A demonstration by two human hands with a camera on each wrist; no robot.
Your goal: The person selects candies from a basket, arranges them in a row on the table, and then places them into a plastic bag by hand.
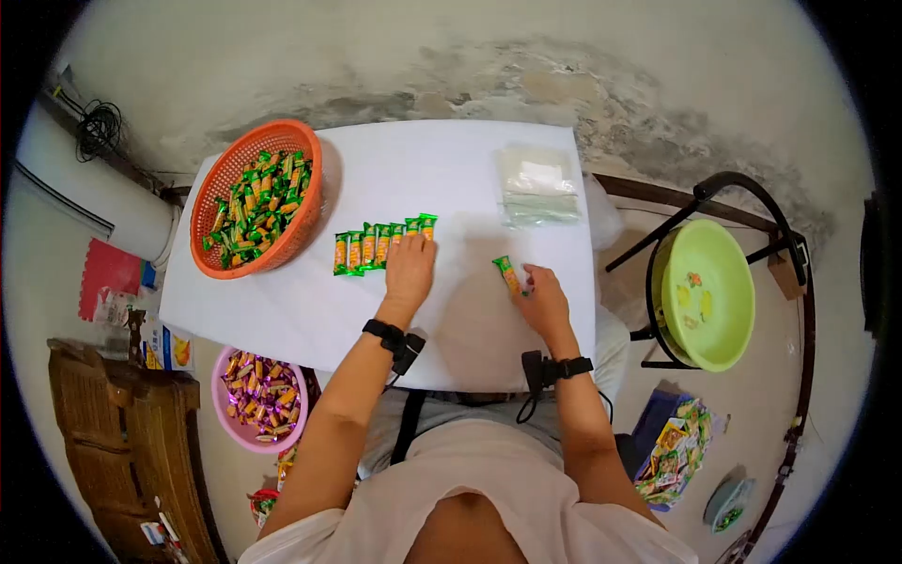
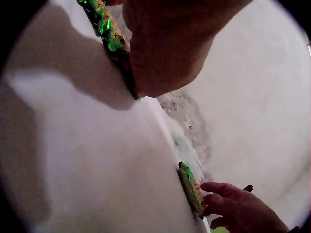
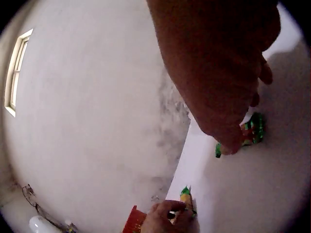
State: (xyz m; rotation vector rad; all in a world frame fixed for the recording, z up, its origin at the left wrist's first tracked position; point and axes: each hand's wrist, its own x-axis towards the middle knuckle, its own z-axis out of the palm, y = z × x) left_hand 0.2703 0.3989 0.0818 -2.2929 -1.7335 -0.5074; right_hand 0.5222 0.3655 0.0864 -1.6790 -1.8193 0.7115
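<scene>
A row of several snack bars (image 1: 368, 246) in green and orange wrappers lies side by side on the white table, left of centre. My left hand (image 1: 411, 268) is at the right end of that row, its curled fingers pinching the end bar (image 2: 109, 30). Apart from the row, to the right, a single snack bar (image 1: 507, 274) lies slanted. My right hand (image 1: 545, 303) has its thumb and fingertips at the near end of this bar, pinching it, while its index finger (image 2: 216, 187) extends past. Part of the bar is hidden behind a finger in the right wrist view.
An orange basket (image 1: 310, 226) full of similar bars stands at the table's left. Clear plastic bags (image 1: 540, 185) lie stacked at the back right. Beside the table are a pink basin (image 1: 224, 414) of purple-wrapped sweets and a green basin (image 1: 728, 320) on a black-framed chair.
</scene>
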